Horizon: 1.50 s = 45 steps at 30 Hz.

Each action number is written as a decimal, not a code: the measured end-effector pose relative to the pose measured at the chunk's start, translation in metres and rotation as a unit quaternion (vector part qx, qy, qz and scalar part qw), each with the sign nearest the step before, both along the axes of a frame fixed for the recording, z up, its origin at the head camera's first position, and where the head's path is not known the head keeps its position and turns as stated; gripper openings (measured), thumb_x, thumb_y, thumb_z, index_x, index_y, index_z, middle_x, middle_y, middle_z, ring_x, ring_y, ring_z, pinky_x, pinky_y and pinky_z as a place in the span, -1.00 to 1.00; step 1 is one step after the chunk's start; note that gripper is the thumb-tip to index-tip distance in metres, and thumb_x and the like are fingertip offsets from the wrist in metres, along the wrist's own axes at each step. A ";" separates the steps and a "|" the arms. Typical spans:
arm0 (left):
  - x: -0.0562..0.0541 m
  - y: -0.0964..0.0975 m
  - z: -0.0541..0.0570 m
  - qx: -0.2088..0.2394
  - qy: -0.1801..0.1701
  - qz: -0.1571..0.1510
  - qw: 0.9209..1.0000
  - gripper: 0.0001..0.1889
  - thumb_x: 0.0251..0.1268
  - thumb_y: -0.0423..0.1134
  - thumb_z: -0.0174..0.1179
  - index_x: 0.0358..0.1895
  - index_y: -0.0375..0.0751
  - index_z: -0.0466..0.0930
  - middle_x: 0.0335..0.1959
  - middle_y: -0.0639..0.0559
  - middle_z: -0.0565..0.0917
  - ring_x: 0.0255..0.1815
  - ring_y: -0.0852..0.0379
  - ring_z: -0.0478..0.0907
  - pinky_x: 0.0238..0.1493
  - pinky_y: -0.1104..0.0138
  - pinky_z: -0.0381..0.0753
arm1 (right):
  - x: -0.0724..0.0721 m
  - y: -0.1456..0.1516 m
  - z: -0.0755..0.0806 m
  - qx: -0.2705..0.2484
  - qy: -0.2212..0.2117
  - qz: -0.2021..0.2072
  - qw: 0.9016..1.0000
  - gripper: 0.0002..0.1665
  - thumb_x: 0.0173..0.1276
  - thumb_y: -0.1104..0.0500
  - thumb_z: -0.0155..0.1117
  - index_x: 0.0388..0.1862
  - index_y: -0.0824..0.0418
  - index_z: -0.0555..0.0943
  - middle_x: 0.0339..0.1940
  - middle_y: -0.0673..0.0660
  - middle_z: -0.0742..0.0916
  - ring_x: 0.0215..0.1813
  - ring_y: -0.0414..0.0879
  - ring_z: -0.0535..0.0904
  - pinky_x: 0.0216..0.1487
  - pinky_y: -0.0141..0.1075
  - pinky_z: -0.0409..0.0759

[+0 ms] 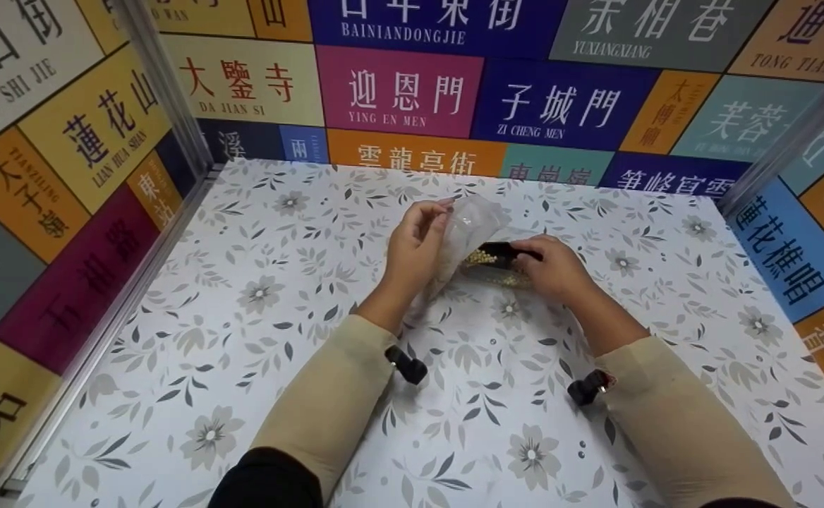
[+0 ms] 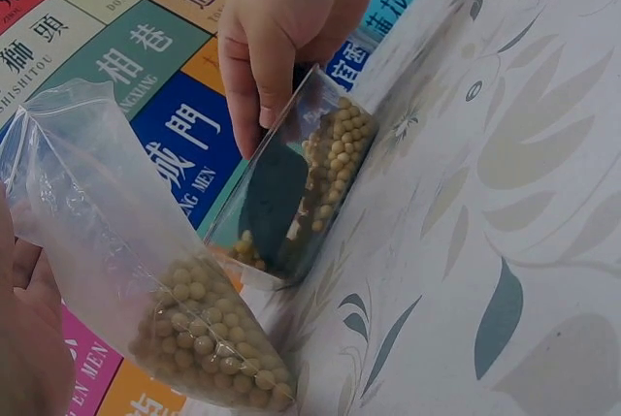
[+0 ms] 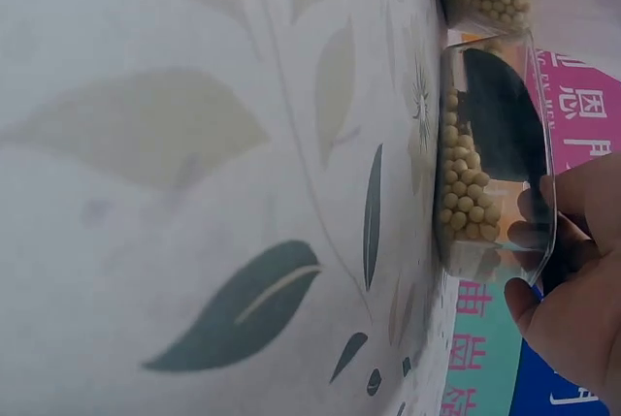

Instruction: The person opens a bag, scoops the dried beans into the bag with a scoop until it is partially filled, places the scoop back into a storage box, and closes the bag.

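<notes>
My left hand (image 1: 412, 247) holds a clear zip bag (image 1: 472, 222) near its upper end; the bag hangs tilted. Pale yellow soybeans (image 2: 213, 338) fill its lower part in the left wrist view. Beside the bag, a clear plastic box (image 1: 507, 280) stands on the table with more soybeans (image 3: 466, 188) in it. My right hand (image 1: 560, 271) grips the handle of a black scoop (image 2: 275, 193), whose blade is down inside the box. In the head view some soybeans (image 1: 481, 257) show at the scoop's front. The right fingers partly hide the handle.
Under everything lies a white tabletop (image 1: 454, 395) with a grey leaf and flower print. Colourful panels (image 1: 398, 92) with street names stand along the back and both sides. A small black camera sits on each wrist.
</notes>
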<state>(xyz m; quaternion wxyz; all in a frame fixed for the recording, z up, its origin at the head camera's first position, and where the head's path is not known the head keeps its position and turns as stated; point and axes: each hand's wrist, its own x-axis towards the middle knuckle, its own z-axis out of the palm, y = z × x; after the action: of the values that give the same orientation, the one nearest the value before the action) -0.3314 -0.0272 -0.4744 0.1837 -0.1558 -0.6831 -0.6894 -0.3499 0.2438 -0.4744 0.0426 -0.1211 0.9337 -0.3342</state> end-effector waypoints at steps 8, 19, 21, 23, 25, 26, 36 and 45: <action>0.000 0.000 0.000 0.002 -0.010 0.001 1.000 -0.88 0.70 -0.22 0.11 0.07 -0.13 0.58 0.30 0.05 0.74 0.42 0.21 0.61 0.55 0.37 0.52 | 0.002 0.003 -0.003 -0.033 0.010 -0.009 0.999 -0.56 0.69 0.16 0.11 0.43 0.22 0.62 0.44 0.31 0.62 0.52 0.26 0.48 0.58 0.19 0.43; 0.001 0.000 0.002 -0.001 -0.006 -0.001 1.000 -0.88 0.70 -0.22 0.10 0.08 -0.14 0.57 0.30 0.04 0.73 0.41 0.23 0.61 0.53 0.38 0.52 | 0.009 0.012 0.002 -0.076 0.015 -0.043 0.996 -0.55 0.69 0.14 0.13 0.46 0.17 0.60 0.51 0.29 0.58 0.61 0.23 0.41 0.63 0.16 0.38; 0.000 0.000 0.001 -0.002 0.001 -0.001 1.000 -0.87 0.70 -0.22 0.10 0.07 -0.16 0.57 0.30 0.01 0.74 0.40 0.22 0.62 0.52 0.37 0.54 | 0.011 0.014 0.003 -0.093 0.019 -0.052 0.994 -0.54 0.69 0.15 0.13 0.47 0.17 0.60 0.52 0.29 0.57 0.60 0.22 0.42 0.61 0.13 0.42; -0.001 0.000 0.000 0.000 0.010 -0.003 1.000 -0.87 0.71 -0.23 0.10 0.07 -0.18 0.57 0.30 -0.04 0.74 0.39 0.20 0.63 0.51 0.36 0.56 | 0.013 0.016 0.003 -0.111 0.030 -0.058 0.992 -0.55 0.68 0.16 0.14 0.46 0.19 0.61 0.50 0.29 0.59 0.59 0.22 0.44 0.61 0.11 0.43; -0.002 0.000 -0.002 0.003 0.013 -0.001 1.000 -0.87 0.70 -0.23 0.10 0.06 -0.18 0.57 0.30 -0.05 0.74 0.39 0.20 0.64 0.51 0.36 0.56 | 0.013 0.018 0.003 -0.127 0.040 -0.066 0.989 -0.56 0.68 0.17 0.16 0.45 0.21 0.62 0.47 0.27 0.62 0.56 0.18 0.47 0.58 0.03 0.46; -0.002 0.000 -0.002 0.004 0.014 -0.001 1.000 -0.88 0.70 -0.23 0.11 0.06 -0.18 0.57 0.30 -0.05 0.74 0.39 0.19 0.64 0.50 0.35 0.57 | 0.014 0.019 0.003 -0.132 0.046 -0.070 0.988 -0.56 0.68 0.17 0.16 0.44 0.21 0.62 0.46 0.26 0.63 0.55 0.15 0.49 0.57 -0.03 0.47; -0.001 0.001 -0.001 0.013 0.005 -0.002 1.000 -0.87 0.68 -0.22 0.14 0.05 -0.17 0.58 0.29 -0.02 0.75 0.39 0.19 0.63 0.51 0.36 0.56 | 0.021 0.024 0.011 -0.181 0.090 -0.085 0.976 -0.55 0.69 0.12 0.18 0.45 0.18 0.62 0.43 0.20 0.65 0.49 0.06 0.53 0.25 -0.66 0.47; 0.001 0.001 0.000 0.012 0.002 -0.003 1.000 -0.88 0.69 -0.23 0.12 0.06 -0.17 0.57 0.29 -0.01 0.75 0.40 0.19 0.63 0.53 0.37 0.54 | 0.027 0.022 0.034 -0.167 0.094 -0.103 0.976 -0.51 0.72 0.01 0.13 0.51 0.07 0.57 0.48 0.13 0.60 0.49 -0.01 0.54 0.25 -0.57 0.54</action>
<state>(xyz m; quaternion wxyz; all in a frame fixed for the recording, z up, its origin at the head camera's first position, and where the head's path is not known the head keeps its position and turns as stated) -0.3307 -0.0258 -0.4740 0.1850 -0.1570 -0.6737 -0.6980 -0.3226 0.2663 -0.4404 -0.1007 -0.0606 0.8723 -0.4747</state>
